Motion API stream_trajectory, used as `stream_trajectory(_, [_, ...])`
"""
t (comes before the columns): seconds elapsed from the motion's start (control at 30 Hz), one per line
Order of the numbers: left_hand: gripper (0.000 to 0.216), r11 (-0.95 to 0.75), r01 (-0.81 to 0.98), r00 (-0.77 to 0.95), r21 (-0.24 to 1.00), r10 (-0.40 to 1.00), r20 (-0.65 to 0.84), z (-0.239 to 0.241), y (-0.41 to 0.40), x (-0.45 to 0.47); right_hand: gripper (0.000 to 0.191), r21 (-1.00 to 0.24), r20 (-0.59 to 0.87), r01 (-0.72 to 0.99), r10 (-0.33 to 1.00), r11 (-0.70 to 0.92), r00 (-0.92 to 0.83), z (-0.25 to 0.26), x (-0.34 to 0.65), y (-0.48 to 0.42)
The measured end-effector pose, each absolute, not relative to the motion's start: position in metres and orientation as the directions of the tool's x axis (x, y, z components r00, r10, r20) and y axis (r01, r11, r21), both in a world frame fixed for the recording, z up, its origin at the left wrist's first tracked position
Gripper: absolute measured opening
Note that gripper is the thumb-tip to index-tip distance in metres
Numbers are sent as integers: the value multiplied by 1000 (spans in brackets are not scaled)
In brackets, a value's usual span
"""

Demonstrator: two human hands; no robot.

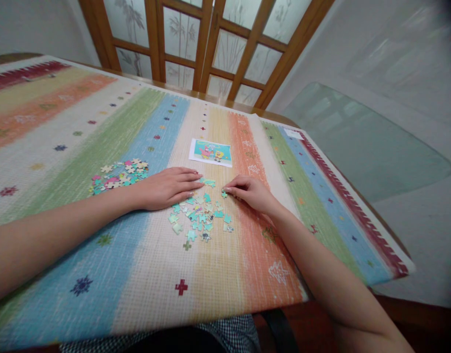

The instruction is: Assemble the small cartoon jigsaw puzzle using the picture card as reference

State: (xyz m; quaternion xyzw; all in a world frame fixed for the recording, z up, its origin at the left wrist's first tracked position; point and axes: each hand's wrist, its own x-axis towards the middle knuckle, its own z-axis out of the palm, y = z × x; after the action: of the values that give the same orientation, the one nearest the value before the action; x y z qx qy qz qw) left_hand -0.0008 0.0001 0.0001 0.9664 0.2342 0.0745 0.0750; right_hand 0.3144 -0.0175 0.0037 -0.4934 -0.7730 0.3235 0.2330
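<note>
My left hand [170, 188] lies flat on the cloth, fingers stretched toward a short joined strip of teal puzzle pieces [209, 183]. Between finger and thumb, my right hand [250, 192] pinches a small teal-green puzzle piece [224, 194], just right of that strip. Below both hands spreads a loose group of mostly teal puzzle pieces [199, 218], some with darker printed details. A denser pile of mixed pink, cream and teal pieces [120, 174] sits left of my left hand. Beyond my hands lies a printed cartoon picture [210, 152] with pink and yellow figures.
A striped, patterned tablecloth [151, 274] covers the table. Near its far right corner rests a small white paper [293, 134]. Wooden doors with frosted panes [179, 32] stand behind the table, and a pale wall [394, 73] is to the right.
</note>
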Motion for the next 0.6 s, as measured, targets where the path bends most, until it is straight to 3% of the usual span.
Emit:
stream_trajectory(0.27, [52,-877,447,879,178,467,94,2,-1,0,11,-714,37,622,904,322,-426,6,312,-20])
stream_trajectory(0.47, [51,-877,444,879,186,466,98,0,0,0,18,-700,32,608,867,374,-497,27,315,-28])
stream_trajectory(0.6, [50,-875,442,875,199,469,118,-1,0,-1,17,-690,-160,580,689,434,-707,53,317,-43])
